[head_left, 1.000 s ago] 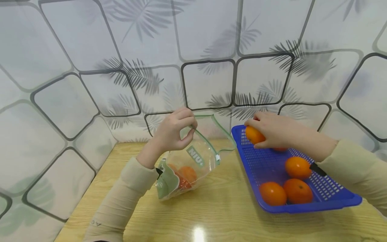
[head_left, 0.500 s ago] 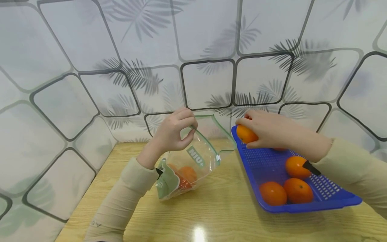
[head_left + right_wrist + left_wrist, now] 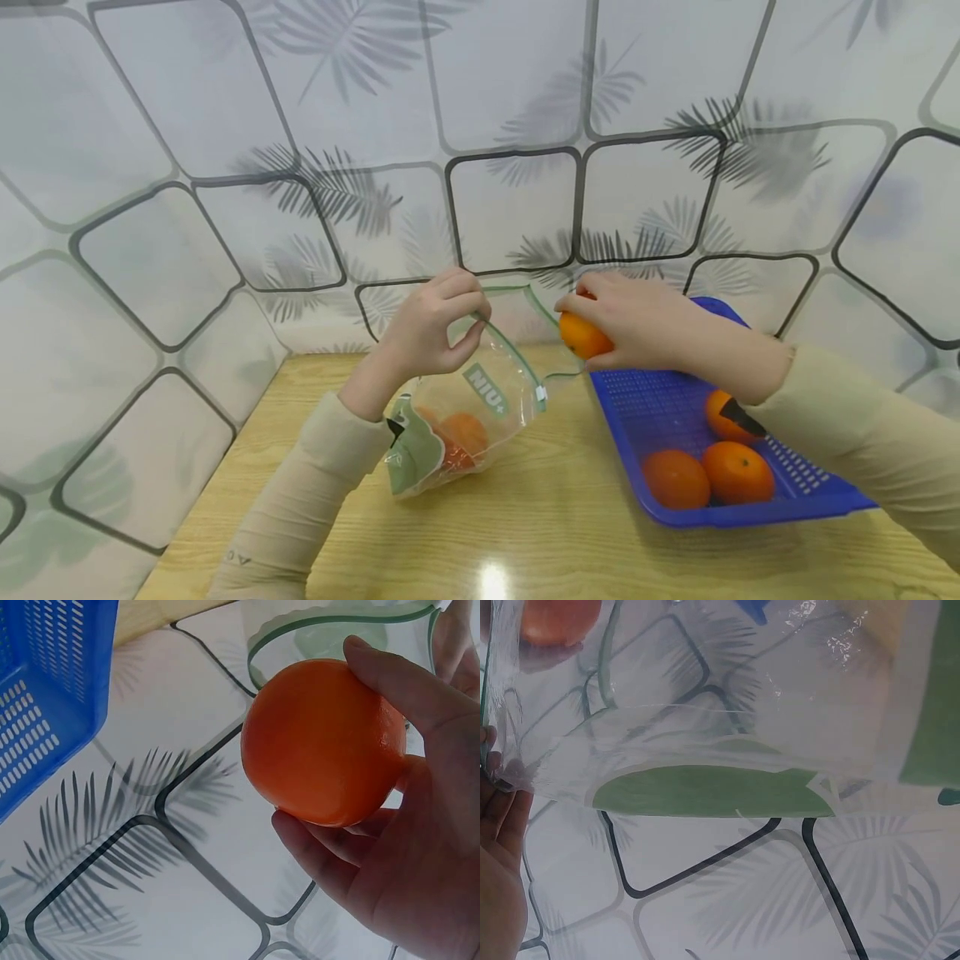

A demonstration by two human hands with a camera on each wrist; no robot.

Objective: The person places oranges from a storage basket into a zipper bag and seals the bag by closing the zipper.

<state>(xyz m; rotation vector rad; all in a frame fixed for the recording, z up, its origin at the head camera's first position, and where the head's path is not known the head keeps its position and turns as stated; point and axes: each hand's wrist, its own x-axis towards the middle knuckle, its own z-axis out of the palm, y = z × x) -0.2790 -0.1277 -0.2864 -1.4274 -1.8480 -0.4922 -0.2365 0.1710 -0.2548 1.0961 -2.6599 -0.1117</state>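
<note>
My left hand (image 3: 435, 325) pinches the green-edged rim of a clear zip bag (image 3: 517, 367), whose mouth gapes toward the right. Inside the bag's lower part lie orange fruits (image 3: 461, 437), partly behind a green printed panel. In my right hand (image 3: 637, 321) is an orange (image 3: 583, 335), gripped between thumb and fingers right at the bag's mouth. The right wrist view shows this orange (image 3: 322, 742) whole, with the bag's green rim (image 3: 345, 621) just behind it. In the left wrist view, fingers (image 3: 510, 817) hold the bag's edge.
A blue perforated basket (image 3: 626, 450) stands on the right of the wooden table (image 3: 480, 533). Several oranges (image 3: 738, 472) lie in it, one partly covered by my right sleeve. A patterned cloth wall (image 3: 517, 208) rises behind the table and along its left side.
My right hand has carried the orange leftward from over the basket to the bag's mouth. My left hand and the bag have stayed in place.
</note>
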